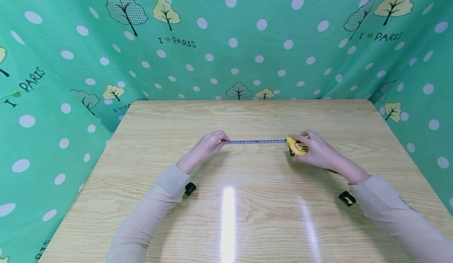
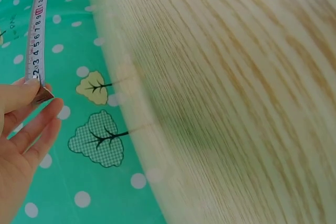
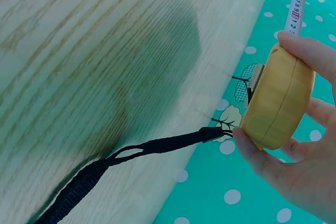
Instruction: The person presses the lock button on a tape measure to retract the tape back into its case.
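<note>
A yellow tape measure (image 1: pixel 297 146) is gripped by my right hand (image 1: pixel 316 151), its case held over the table between thumb and fingers in the right wrist view. Its blade (image 1: pixel 256 141) is drawn out to the left, stretched straight across to my left hand (image 1: pixel 211 143). There the left thumb and fingers pinch the blade's end, with the metal end hook (image 2: pixel 43 96) showing beside the fingertips in the left wrist view. A black wrist strap (image 3: pixel 173 144) hangs from the case and trails down to the lower left in the right wrist view.
The wooden table (image 1: pixel 247 117) spreads under both hands. A green dotted curtain (image 1: pixel 226 39) with trees printed on it hangs behind and at both sides. Dark wrist camera pieces (image 1: pixel 190 188) show beside the sleeves.
</note>
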Motion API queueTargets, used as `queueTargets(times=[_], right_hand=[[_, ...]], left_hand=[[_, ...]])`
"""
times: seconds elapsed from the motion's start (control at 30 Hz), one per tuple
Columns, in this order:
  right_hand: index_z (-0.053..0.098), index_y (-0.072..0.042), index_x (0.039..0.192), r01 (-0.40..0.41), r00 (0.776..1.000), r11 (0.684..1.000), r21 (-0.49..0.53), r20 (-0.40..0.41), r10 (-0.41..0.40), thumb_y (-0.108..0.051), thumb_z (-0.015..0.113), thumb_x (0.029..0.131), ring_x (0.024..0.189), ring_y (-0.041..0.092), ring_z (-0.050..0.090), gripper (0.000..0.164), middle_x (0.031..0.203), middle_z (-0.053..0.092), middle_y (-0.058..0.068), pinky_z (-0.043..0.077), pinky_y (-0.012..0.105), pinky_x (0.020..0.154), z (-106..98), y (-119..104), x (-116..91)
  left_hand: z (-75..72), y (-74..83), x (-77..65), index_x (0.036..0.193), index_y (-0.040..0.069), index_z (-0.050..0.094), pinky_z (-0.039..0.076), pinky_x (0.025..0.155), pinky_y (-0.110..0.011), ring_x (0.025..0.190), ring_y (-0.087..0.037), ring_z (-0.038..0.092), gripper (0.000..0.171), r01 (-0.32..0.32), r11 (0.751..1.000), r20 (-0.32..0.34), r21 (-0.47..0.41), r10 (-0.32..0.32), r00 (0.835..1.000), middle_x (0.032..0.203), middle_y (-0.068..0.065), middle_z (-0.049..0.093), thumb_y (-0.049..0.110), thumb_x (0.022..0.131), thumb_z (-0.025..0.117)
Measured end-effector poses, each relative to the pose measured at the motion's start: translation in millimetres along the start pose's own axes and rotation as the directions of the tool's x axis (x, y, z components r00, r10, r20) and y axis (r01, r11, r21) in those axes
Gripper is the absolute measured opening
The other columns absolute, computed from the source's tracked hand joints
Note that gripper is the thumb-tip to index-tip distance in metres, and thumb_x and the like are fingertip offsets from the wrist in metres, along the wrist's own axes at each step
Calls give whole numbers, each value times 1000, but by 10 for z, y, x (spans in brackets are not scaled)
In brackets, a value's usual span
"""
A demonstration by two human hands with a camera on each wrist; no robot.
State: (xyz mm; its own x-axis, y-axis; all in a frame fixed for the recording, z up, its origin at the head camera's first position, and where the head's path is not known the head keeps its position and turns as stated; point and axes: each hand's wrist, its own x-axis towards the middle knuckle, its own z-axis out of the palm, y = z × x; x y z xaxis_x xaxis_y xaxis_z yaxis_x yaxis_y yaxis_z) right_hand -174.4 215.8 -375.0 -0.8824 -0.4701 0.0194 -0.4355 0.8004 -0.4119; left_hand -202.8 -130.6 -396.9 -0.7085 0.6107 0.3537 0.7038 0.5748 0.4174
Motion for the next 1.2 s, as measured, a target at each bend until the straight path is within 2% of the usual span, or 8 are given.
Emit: queueTargets(times=[0.33,0.7,0.87,1.1,1.2], right_hand=[[43,-9,131,0,1000,1000,7,2,0,-25,73,71,102,36,39,68,112,42,21,41,46,72,4,-10,12],[43,-8,130,9,1000,999,31,-1,-9,-24,73,71,101,37,39,68,112,42,21,41,45,72,33,-44,39],[43,-9,130,14,1000,999,29,-1,-14,-24,74,71,101,36,41,68,112,42,21,42,44,72,52,-56,61],[42,-10,131,12,1000,999,33,15,-13,-24,73,72,104,39,39,69,114,41,22,40,53,78,57,-79,73],[42,-10,131,7,1000,999,35,19,-8,-24,73,72,105,39,39,69,114,41,22,41,52,78,60,-93,77]], left_hand=[[-2,34,41,89,3,61,48,76,-18,84,-14,59,9,17,1000,18,8,-17,1000,87,-4,61,-1,82,59],[24,51,75,86,3,61,49,72,-20,78,-14,59,5,-21,1000,8,11,21,1000,84,-4,62,3,81,61],[20,66,83,85,3,61,49,72,-20,77,-13,59,4,-17,1000,8,18,17,1000,84,-4,63,4,82,61],[36,76,94,84,4,60,49,72,-23,75,-13,59,4,-23,999,-3,34,23,1000,82,-3,62,5,81,62],[56,76,110,83,4,60,49,71,-23,74,-12,59,4,-28,999,-5,33,28,1000,81,-3,62,5,81,63]])
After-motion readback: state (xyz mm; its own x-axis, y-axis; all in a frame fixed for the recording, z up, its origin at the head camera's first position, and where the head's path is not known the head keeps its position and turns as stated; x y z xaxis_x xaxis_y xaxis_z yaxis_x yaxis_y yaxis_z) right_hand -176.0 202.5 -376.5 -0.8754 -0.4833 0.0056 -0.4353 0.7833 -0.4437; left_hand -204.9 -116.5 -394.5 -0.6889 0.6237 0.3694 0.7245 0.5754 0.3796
